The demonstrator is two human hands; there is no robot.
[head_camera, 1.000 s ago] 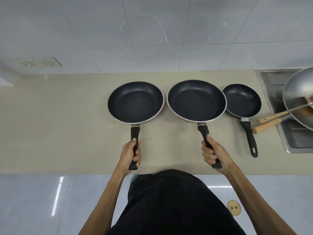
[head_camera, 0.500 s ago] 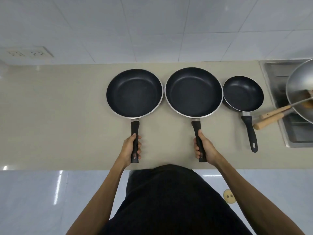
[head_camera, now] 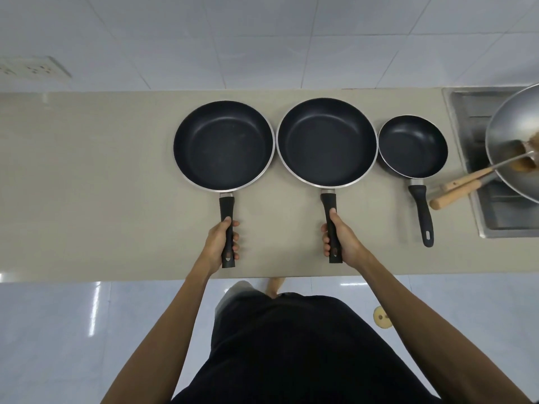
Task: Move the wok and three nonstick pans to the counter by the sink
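Observation:
Three black nonstick pans stand in a row on the beige counter (head_camera: 87,185), handles toward me. My left hand (head_camera: 220,243) grips the handle of the left pan (head_camera: 223,145). Around the handle of the middle pan (head_camera: 326,142) my right hand (head_camera: 341,243) is closed. The small pan (head_camera: 412,145) sits free to the right, its rim close to the middle pan. A grey metal wok (head_camera: 510,141) rests tilted over the sink (head_camera: 472,112) at the right edge, its wooden handle (head_camera: 453,192) reaching onto the counter.
A spatula with a wooden grip (head_camera: 466,180) lies in the wok. A wall socket (head_camera: 32,70) is on the white tiles at the far left. The counter's front edge runs just behind my hands, with glossy floor below.
The middle pan's handle has swung from slanted to nearly straight toward me, and its rim now lies close beside the left pan. Both hands kept their grips.

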